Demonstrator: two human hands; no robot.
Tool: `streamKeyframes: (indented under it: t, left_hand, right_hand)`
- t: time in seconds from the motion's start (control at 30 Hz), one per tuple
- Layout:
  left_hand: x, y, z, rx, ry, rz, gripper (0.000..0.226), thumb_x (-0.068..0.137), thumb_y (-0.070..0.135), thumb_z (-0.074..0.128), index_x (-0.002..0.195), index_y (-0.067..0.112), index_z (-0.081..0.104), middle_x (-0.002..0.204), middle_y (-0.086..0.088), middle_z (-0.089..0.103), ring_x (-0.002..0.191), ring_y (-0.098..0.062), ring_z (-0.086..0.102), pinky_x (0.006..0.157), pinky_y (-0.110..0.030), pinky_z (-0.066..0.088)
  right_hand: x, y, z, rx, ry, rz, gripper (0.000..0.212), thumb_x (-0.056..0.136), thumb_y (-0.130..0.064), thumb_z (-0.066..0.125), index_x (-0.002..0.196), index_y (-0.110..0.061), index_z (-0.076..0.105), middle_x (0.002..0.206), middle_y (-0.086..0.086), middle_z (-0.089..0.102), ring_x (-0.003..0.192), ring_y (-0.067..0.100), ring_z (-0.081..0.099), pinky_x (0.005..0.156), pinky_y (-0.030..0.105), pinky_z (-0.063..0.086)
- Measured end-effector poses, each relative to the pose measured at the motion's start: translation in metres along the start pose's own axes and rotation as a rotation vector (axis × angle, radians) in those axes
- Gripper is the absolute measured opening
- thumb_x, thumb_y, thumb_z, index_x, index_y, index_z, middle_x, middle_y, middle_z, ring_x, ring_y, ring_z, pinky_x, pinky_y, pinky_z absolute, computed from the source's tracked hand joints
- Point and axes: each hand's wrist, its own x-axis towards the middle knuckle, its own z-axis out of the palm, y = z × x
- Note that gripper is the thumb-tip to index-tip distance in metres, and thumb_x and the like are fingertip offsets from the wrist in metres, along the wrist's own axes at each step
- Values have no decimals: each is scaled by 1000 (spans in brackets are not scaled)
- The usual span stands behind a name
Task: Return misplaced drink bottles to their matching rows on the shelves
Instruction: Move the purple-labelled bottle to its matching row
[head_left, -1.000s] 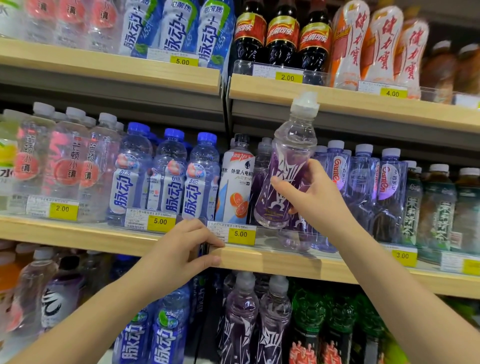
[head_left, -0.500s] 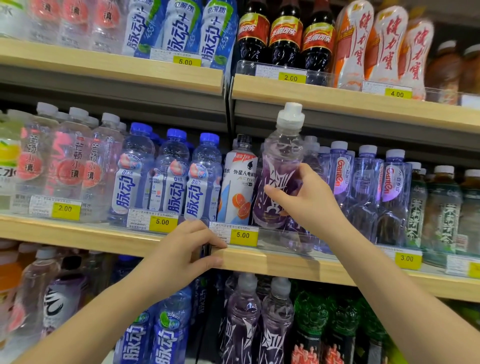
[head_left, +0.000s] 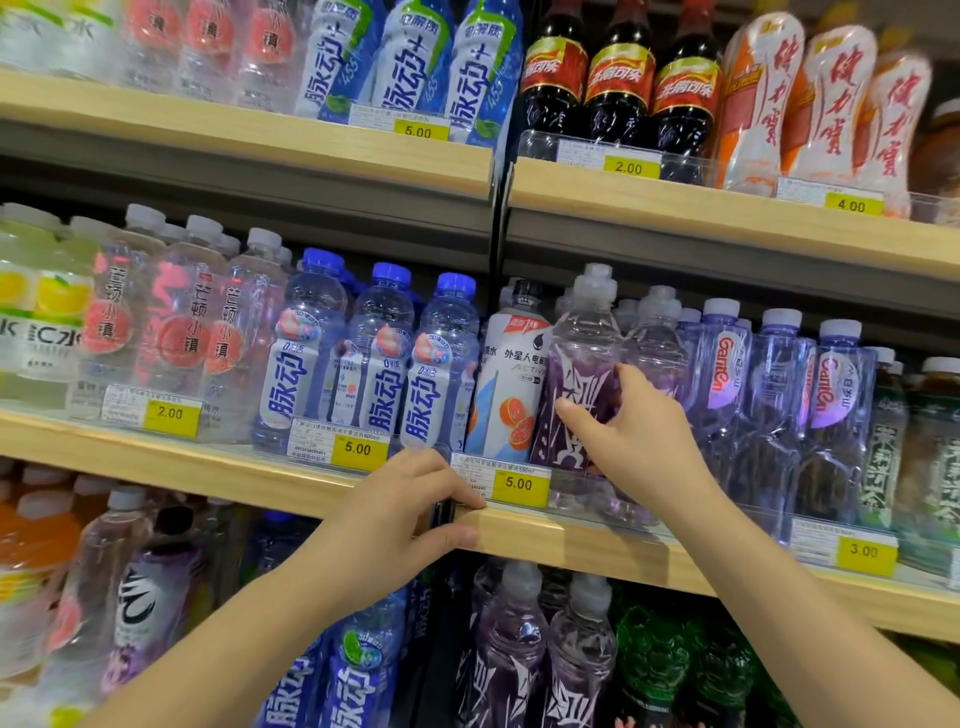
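Note:
A clear bottle with a purple label (head_left: 582, 374) stands at the front of the middle shelf, between a white orange-print bottle (head_left: 511, 374) and more purple-label bottles (head_left: 655, 343) behind and to its right. My right hand (head_left: 631, 431) grips the purple bottle around its lower body, thumb on the label's front. My left hand (head_left: 400, 512) holds the wooden front edge of the middle shelf (head_left: 582, 545), thumb under the lip and fingers on top.
Blue-capped bottles (head_left: 382, 358) fill the row to the left, blue Ganten water bottles (head_left: 779, 395) the row to the right. The top shelf (head_left: 727, 218) hangs close above the bottle caps. More purple-label bottles (head_left: 545, 654) stand on the lower shelf.
My right hand has lowered the purple bottle from in front of the top shelf edge down into the middle shelf's front row. My left hand has stayed on the shelf edge.

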Motion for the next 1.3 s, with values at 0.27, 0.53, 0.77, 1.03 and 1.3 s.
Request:
streamKeyframes:
  t: [0.27,0.53,0.77,1.03,1.3]
  left_hand:
    - [-1,-3,2,17,20,20,29,88,54,62,115,44,63,102,31,47,106,7,42,85,-11,35]
    - [-1,-1,1,13,23,21,26,88,48,67,113,42,64,102,32,47,104,9,42,81,-11,35]
    - [-1,-1,1,20,19,26,25,87,48,67,112,42,64,101,30,48,104,7,43,82,-14,37]
    - [0,-3,1,15,7,15,26,87,51,65,112,44,63,103,28,49,106,0,46,86,-20,41]
    - [1,-2,0,6,-3,9,26,87,48,68,112,44,64,102,29,49,108,0,46,87,-18,40]
  right_hand:
    - [-2,-8,1,-105,-22,38,47,95,-55,64,114,-17,44,78,-5,63,62,7,61,46,23,38]
    - [-6,-26,-3,-163,-78,119,43,100,-49,61,101,-8,49,81,11,70,68,27,70,67,46,61]
    - [1,-41,-12,-398,-118,164,55,94,-58,65,73,-12,44,91,9,57,75,27,58,62,36,47]
    - [4,-46,-19,-453,-193,182,58,95,-55,65,68,-12,38,93,14,53,78,30,54,66,37,47]
    - [-3,-43,-26,-612,-97,75,61,94,-64,60,66,-16,38,72,4,51,68,26,52,60,33,39]
